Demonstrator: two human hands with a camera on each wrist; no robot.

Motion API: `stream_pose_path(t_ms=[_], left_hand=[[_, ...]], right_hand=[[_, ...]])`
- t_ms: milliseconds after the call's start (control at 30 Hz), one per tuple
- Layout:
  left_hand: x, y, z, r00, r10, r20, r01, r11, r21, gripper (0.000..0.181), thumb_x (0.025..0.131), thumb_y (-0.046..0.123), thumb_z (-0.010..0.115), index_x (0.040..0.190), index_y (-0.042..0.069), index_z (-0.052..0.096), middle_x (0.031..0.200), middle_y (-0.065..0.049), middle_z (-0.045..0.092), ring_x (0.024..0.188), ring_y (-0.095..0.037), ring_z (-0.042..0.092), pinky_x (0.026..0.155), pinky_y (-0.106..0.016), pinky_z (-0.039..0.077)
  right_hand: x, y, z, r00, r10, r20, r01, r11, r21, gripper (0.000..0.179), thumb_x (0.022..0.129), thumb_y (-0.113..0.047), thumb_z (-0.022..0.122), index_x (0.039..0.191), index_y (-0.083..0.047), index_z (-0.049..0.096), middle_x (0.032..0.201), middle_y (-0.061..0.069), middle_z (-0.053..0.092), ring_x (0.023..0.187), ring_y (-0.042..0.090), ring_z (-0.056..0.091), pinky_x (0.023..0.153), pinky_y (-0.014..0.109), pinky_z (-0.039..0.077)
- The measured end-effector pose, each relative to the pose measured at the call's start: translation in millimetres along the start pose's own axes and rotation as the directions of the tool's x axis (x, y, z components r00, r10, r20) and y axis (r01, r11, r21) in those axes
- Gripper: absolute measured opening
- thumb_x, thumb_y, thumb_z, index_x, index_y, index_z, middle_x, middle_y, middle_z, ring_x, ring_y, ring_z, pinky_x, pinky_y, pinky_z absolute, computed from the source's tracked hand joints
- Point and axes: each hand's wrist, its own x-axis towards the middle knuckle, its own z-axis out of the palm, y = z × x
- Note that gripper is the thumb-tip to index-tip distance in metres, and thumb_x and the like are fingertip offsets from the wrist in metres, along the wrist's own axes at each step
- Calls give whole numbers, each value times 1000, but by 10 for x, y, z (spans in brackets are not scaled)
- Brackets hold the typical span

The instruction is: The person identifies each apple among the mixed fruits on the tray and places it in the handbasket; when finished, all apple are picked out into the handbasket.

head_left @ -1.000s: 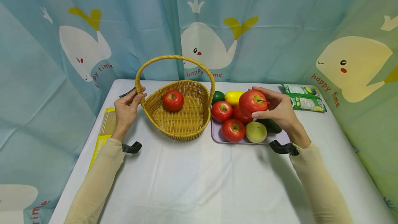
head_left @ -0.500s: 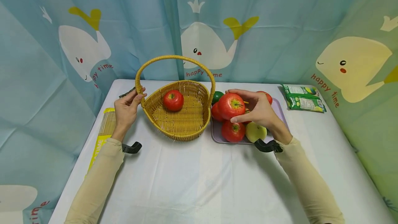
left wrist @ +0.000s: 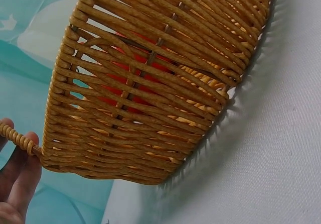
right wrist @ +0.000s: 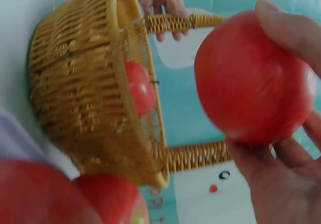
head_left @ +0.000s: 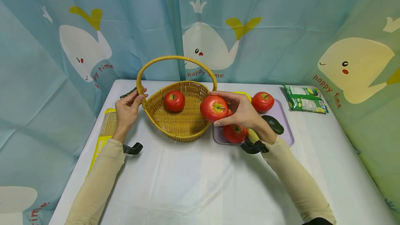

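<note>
My left hand grips the left foot of the arched handle of a yellow wicker basket. One red apple lies inside the basket at the back left; through the weave it shows as a red patch in the left wrist view. In my right hand a second apple is held between thumb and fingers, overlapping the basket's right rim in the head view. The right wrist view has this held apple large and close, with the basket beyond it and my left hand at the handle.
Right of the basket stands a lilac tray with more apples, an avocado and a yellow item partly hidden behind my hand. Green packets lie at the back right. A yellow-labelled pack lies at the left edge.
My right hand has carried its apple leftward from above the tray to the basket's right rim, uncovering the tray's right side. My left hand and the basket stay put.
</note>
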Motion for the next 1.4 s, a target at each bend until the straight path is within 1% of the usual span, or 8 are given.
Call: stream_pose_path(t_ms=[200, 400, 533, 633, 767, 900, 1100, 1400], left_hand=[[-2, 4, 4, 1000, -5, 0, 5, 1000, -3, 33, 103, 0, 67, 136, 1, 71, 127, -32, 70, 103, -9, 79, 91, -19, 61], [-3, 0, 1, 1000, 8, -2, -8, 1000, 1, 34, 103, -1, 66, 136, -1, 70, 127, -31, 71, 103, -9, 79, 91, -19, 61], [0, -4, -4, 1000, 12, -6, -12, 1000, 3, 34, 103, 0, 66, 136, 2, 71, 127, -30, 71, 103, -8, 79, 92, -19, 61], [3, -6, -6, 1000, 11, -8, -11, 1000, 1, 34, 103, 0, 66, 136, 4, 71, 127, -30, 71, 103, -8, 79, 92, -19, 61], [5, -5, -2, 1000, 7, -5, -7, 1000, -1, 34, 103, 0, 66, 137, 0, 70, 128, -30, 71, 103, -8, 79, 93, -19, 61], [0, 1, 6, 1000, 9, -5, -9, 1000, 0, 34, 102, -1, 67, 136, -3, 69, 127, -31, 71, 102, -9, 79, 92, -19, 61], [-7, -2, 7, 1000, 23, -8, -23, 1000, -6, 33, 102, -2, 67, 135, 0, 71, 126, -32, 71, 102, -11, 80, 91, -19, 61], [-1, -7, 5, 1000, 20, -6, -20, 1000, -2, 33, 102, -1, 68, 134, 1, 72, 125, -31, 72, 101, -10, 79, 91, -19, 61]], right_hand=[[113, -13, 151, 999, 32, -3, -32, 999, 2, 84, 73, 4, 94, 149, -11, 62, 147, 7, 65, 129, 26, 63, 104, 34, 60], [220, -60, 295, 1000, 6, 16, -6, 1000, 4, 86, 76, 4, 92, 153, -12, 58, 153, 7, 60, 134, 25, 60, 112, 34, 55], [288, -73, 384, 1000, -6, 17, 6, 1000, 12, 87, 79, 4, 90, 156, -13, 54, 159, 5, 55, 138, 25, 58, 116, 37, 52], [332, -63, 444, 1000, -3, -6, 3, 1000, -5, 86, 80, 2, 90, 157, -14, 53, 158, 3, 55, 137, 24, 58, 115, 38, 53], [386, -33, 508, 999, 10, -40, -11, 999, -32, 85, 81, -2, 90, 157, -13, 53, 158, -1, 55, 137, 22, 58, 114, 40, 54], [445, -5, 555, 997, 31, -63, -34, 999, -32, 85, 81, -4, 91, 156, -15, 53, 156, -1, 57, 136, 22, 59, 115, 43, 54], [548, 33, 615, 991, 90, -101, -91, 996, -7, 86, 81, -7, 92, 156, -17, 53, 153, 1, 58, 133, 23, 60, 114, 45, 53], [739, 115, 698, 981, 134, -140, -140, 989, -37, 89, 76, -1, 92, 156, -14, 54, 149, 4, 61, 129, 27, 61, 113, 49, 54]])
